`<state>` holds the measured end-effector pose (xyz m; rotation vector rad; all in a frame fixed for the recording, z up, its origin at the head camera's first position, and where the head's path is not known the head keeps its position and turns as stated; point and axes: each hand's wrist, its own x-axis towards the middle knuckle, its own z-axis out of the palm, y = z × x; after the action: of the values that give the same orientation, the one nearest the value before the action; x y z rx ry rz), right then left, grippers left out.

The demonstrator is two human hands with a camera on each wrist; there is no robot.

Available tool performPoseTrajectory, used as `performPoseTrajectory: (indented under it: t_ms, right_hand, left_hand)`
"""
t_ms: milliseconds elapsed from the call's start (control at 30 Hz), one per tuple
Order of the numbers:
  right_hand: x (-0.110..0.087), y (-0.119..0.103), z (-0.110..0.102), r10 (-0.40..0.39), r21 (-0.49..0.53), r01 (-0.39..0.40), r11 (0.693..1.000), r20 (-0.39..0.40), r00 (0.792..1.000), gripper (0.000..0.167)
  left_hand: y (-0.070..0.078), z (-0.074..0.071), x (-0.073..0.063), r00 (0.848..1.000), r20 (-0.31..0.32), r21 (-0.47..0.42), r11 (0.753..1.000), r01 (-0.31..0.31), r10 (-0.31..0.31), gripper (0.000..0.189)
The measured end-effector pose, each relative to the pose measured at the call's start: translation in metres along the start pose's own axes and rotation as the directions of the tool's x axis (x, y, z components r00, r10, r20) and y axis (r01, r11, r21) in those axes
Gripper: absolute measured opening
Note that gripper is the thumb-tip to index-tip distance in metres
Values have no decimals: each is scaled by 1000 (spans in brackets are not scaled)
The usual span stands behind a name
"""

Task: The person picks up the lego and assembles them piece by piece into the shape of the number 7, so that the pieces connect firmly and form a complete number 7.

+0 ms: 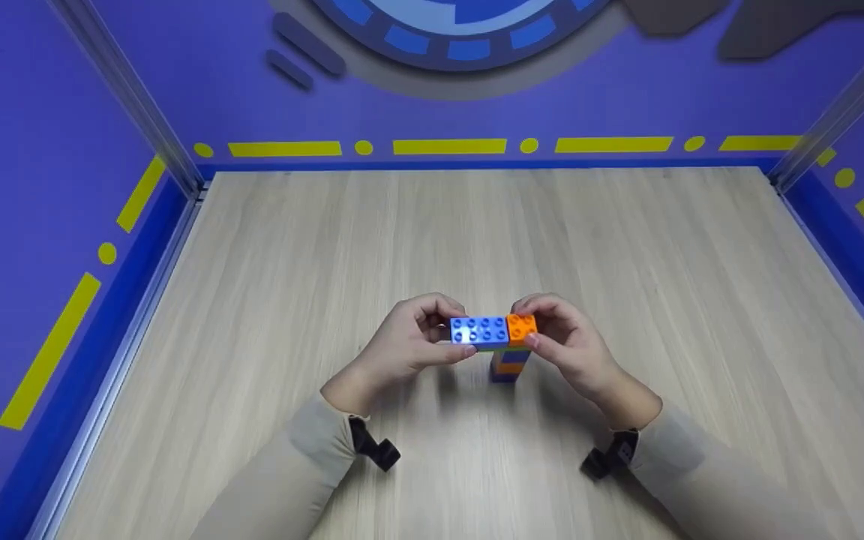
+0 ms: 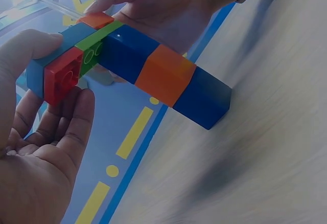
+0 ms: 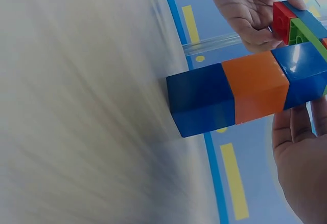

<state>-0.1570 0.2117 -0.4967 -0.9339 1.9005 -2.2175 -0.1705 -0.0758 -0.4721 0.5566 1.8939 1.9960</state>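
A toy building-block structure stands upright on the table. Its column has a lower blue block [image 3: 202, 101], an orange block [image 2: 166, 75] and an upper blue block [image 2: 127, 52]. Above them lies a flat green piece [image 2: 94, 45], which juts left, with a red block [image 2: 62, 75] under its outer end. On top sit a long blue brick [image 1: 478, 331] and, to its right, a small orange brick [image 1: 520, 328]. My left hand [image 1: 406, 337] pinches the long blue brick near its left end. Thumb and fingers of my right hand [image 1: 578, 346] grip the small orange brick from the right.
The pale wood table [image 1: 312, 247] spreads around the structure. Purple panels with yellow marks [image 1: 447, 147] rise behind it and at both sides, joined by metal corner posts [image 1: 132, 90]. A small black camera [image 1: 379, 448] is strapped to the left wrist, another [image 1: 610, 455] to the right.
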Motion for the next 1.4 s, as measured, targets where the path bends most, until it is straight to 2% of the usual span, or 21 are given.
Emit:
performPoseTrajectory:
  t_ms: [167,433,667,800,900,1067,1133,1200,1233,1333,1400]
  right_hand:
    - [-1,1,3,-15,10,15,1000,-3,1000,35]
    - [-1,6,6,-91,-12,91,996,-23,996,31]
    - [-2,9,4,-151,6,151,988,0,988,34]
    - [-2,10,3,-159,-1,159,987,9,987,36]
    - [-1,11,1,-178,-4,178,984,26,984,36]
    - [-1,12,-1,-184,2,184,983,49,982,32]
    - [0,12,-1,-177,-2,178,984,48,983,31]
    - [0,11,-1,-175,-8,176,984,46,983,31]
    - [1,11,-1,-172,-14,173,985,42,984,31]
    - [2,11,1,-164,-19,165,986,29,986,31]
    - [2,10,2,-154,-19,155,988,18,988,30]
  left_hand:
    - [0,0,-1,1000,2,3,1000,-3,3,32]
    - [0,2,0,1000,5,7,1000,-10,10,32]
    - [1,6,1,999,17,11,999,-32,32,32]
    - [1,6,-1,996,21,96,992,-86,85,34]
    - [2,5,-2,987,31,205,965,-162,159,38]
    - [3,3,-3,953,93,343,890,-302,288,41]
    - [3,2,-3,929,128,402,838,-370,348,41]
    - [2,1,-3,895,159,468,766,-441,417,40]
    - [1,1,-2,874,173,503,722,-475,455,39]
    - [-2,0,-1,798,207,593,576,-562,566,34]
    - [-3,-1,0,756,222,627,503,-595,616,32]
